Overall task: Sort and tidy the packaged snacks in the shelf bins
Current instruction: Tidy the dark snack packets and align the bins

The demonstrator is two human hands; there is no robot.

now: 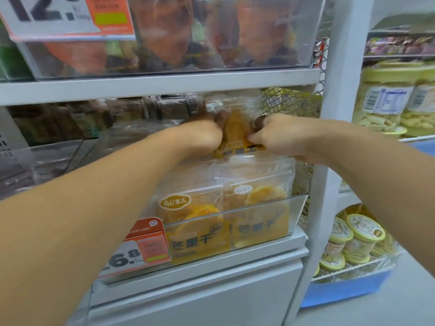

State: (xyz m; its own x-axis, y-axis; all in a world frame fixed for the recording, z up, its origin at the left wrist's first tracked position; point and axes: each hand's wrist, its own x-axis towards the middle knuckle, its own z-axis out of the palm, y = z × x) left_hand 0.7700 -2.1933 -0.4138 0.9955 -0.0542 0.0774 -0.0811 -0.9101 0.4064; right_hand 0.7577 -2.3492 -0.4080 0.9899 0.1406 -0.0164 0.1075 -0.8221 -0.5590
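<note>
A clear plastic bin (pixel 299 208) on the lower shelf holds several yellow dried-mango packets (pixel 200 231) standing in rows. Both my arms reach into the back of the bin. My left hand (pixel 202 135) and my right hand (pixel 280 135) grip the two sides of one mango packet (pixel 237 128) held upright above the rear row. My fingers curl round its edges, and their tips are hidden behind the packet.
An upper clear bin (pixel 313 31) with orange packets sits on the shelf above. Dark packets (pixel 70 121) fill the bin to the left. A price tag (pixel 141 250) hangs at the bin's front. A white upright post (pixel 339 114) borders the right; jars and tubs (pixel 357 241) stand beyond.
</note>
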